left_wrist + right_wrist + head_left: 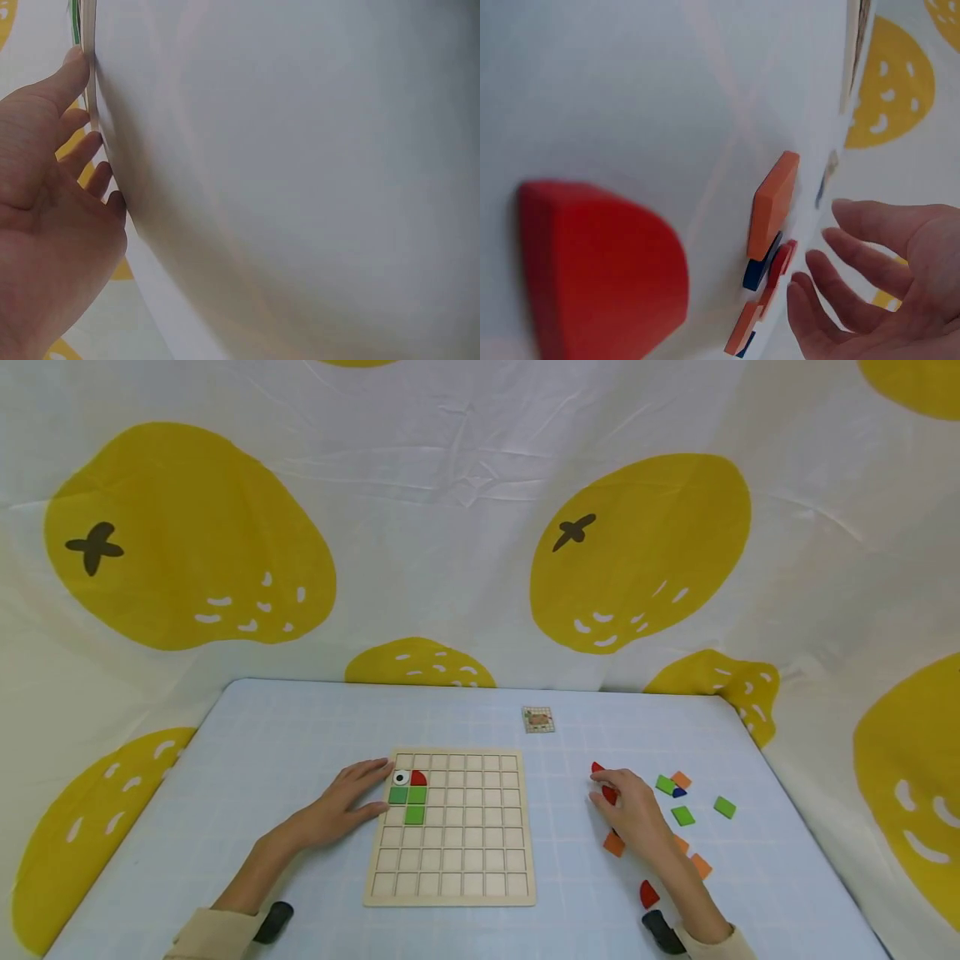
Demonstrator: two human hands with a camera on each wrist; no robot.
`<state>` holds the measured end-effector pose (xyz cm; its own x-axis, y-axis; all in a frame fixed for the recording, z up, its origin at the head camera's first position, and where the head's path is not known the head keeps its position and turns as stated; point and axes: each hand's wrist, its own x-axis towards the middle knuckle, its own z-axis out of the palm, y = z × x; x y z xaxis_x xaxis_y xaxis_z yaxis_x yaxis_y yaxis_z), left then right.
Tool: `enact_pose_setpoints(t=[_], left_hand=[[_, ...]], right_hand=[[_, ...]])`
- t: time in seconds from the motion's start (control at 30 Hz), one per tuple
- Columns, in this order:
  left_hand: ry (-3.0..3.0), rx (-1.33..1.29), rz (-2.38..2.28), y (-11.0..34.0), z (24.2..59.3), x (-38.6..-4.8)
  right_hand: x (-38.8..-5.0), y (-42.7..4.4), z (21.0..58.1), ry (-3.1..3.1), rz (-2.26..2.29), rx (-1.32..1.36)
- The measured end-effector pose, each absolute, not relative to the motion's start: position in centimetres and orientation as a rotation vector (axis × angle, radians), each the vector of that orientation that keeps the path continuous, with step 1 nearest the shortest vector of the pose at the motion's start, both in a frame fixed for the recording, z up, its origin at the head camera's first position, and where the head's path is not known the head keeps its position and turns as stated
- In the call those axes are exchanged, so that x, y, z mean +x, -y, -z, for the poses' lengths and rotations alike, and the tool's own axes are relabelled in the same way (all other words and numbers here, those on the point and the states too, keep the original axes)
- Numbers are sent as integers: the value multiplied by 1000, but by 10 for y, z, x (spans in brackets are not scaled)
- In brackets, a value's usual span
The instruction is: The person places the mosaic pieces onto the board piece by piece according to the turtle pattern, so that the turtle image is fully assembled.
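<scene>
A wooden grid board (453, 860) lies on the table; its upper left cells hold a white eye piece (401, 778), a red rounded piece (418, 778) and several green squares (415, 815). My left hand (330, 814) rests at the board's left edge, fingers extended, also seen in the left wrist view. Over the loose pieces on the right, my right hand (636, 814) hovers by red pieces (609, 794). In the right wrist view its fingers (847, 292) are loosely bent with nothing visible between them. An orange square (613, 843) lies just below that hand.
A small picture card (538, 720) lies behind the board. Right of my right hand are green squares (724, 807), orange squares (701, 866) and a blue piece (679, 792). One red piece (648, 894) lies near my right wrist. A fruit-patterned cloth (435, 568) hangs behind the table.
</scene>
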<state>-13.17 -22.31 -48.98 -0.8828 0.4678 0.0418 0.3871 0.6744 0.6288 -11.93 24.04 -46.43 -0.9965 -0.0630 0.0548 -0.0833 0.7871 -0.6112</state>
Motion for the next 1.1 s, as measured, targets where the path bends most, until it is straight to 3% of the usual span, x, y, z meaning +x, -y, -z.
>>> enact_pose_setpoints(t=[1.1], left_hand=[[-2756, 719, -1008, 223, 490, -130]], right_hand=[[-121, -251, 471, 2946, -988, 156]])
